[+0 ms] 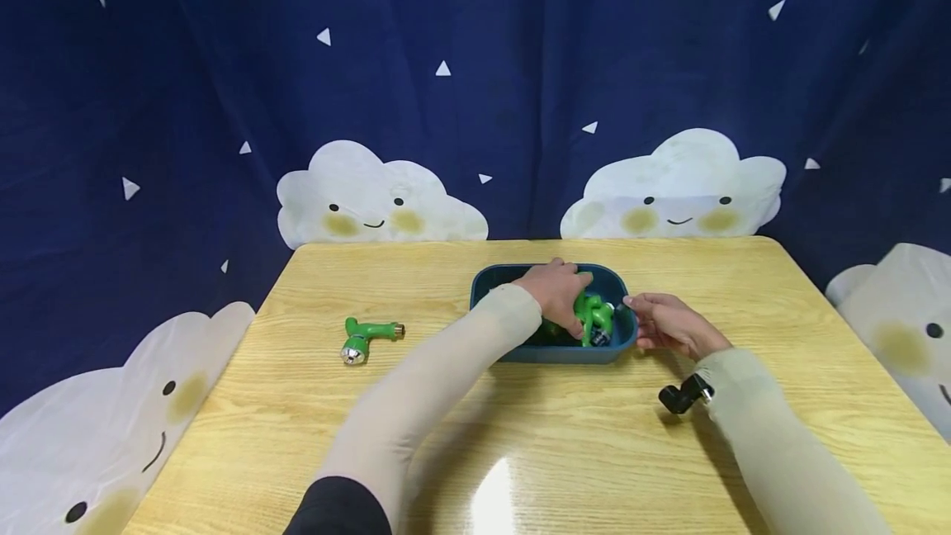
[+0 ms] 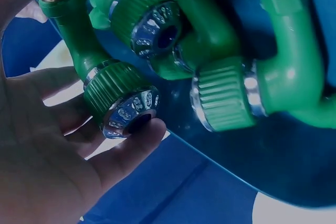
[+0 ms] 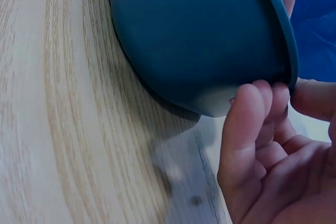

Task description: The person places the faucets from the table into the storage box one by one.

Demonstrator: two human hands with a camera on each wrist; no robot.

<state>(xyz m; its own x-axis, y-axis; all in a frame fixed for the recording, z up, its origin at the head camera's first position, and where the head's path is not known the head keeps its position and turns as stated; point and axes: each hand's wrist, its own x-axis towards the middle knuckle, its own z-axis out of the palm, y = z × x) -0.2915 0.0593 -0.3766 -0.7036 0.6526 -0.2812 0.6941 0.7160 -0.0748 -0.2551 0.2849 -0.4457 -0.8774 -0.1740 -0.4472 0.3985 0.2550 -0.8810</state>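
Observation:
A dark blue plastic bin (image 1: 553, 356) stands on the table with several green tap-like fittings (image 1: 598, 312) inside. Each fitting is bent, with a ribbed collar and a silver face. My left hand (image 1: 553, 291) reaches into the bin from above. In the left wrist view, its thumb rests on the silver face of one green fitting (image 2: 113, 90), with the fingers round behind it; a threaded brass end shows at its top. My right hand (image 1: 672, 324) pinches the bin's right end, thumb on one side of the rim (image 3: 289, 40) and fingertips on the other.
One more green fitting (image 1: 367, 335), with a silver head and a brass threaded end, lies on the table left of the bin. The wooden table (image 1: 587, 444) backs onto a dark blue curtain (image 1: 505, 89) with smiling clouds. A small black device (image 1: 683, 395) sits at my right wrist.

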